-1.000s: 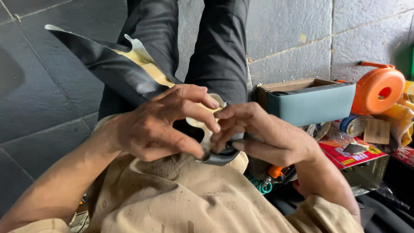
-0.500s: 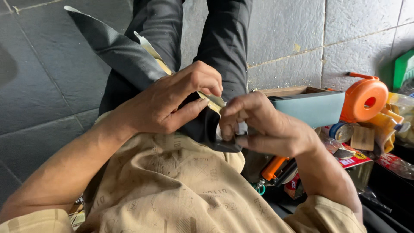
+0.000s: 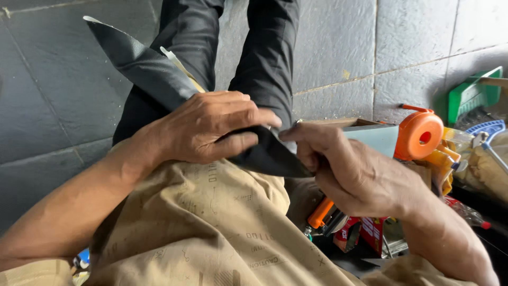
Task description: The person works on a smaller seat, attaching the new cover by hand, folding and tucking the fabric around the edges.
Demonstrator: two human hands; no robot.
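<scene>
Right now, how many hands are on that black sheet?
2. The left hand grips the black sheet around its middle, and the right hand pinches its lower end beside the grey box. No other hands show.

The floor (image 3: 63, 79) is laid with large dark grey tiles with pale grout lines. At the right, clutter lies on it: a pale blue box (image 3: 373, 136), an orange tape reel (image 3: 419, 135) just beside it, a green plastic piece (image 3: 468, 95) farther back, and a red packet (image 3: 365, 230) nearer, beside an orange-handled tool (image 3: 321, 212).
</scene>
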